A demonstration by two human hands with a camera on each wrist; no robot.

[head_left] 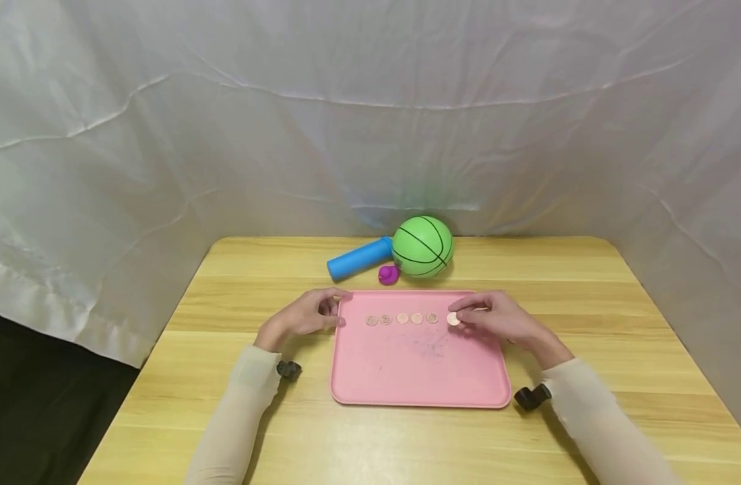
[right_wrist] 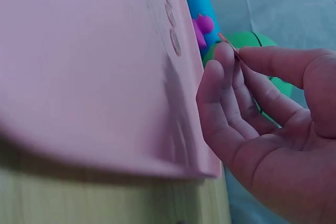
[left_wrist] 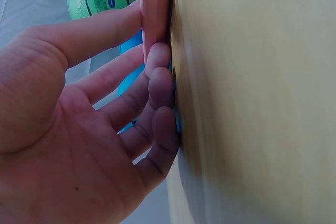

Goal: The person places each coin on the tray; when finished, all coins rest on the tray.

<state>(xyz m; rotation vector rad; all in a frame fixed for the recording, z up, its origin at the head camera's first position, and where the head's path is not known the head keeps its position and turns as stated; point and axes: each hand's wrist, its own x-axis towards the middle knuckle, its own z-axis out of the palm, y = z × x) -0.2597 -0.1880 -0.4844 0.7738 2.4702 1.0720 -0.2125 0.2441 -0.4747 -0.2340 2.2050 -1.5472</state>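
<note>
Over the right part of a pink tray point(head_left: 401, 380), my right hand point(head_left: 498, 318) pinches a copper-coloured coin point(head_left: 453, 318) between thumb and fingertips. The right wrist view shows this coin point(right_wrist: 229, 44) edge-on, held above the tray surface. Several similar coins point(head_left: 416, 318) lie flat in a row across the tray's upper half, to the left of that hand. My left hand point(head_left: 304, 314) holds the tray's left rim near the far corner. In the left wrist view its thumb lies against the tray edge point(left_wrist: 156, 9) and the other fingers curl near the tabletop.
Behind the tray sit a green ball point(head_left: 423, 246) with black lines, a blue cylinder point(head_left: 360, 259) pointing at it, and a small purple rubber duck point(head_left: 388, 274). The wooden table point(head_left: 395, 444) ends at a grey-white curtain point(head_left: 322, 155) at the back and sides.
</note>
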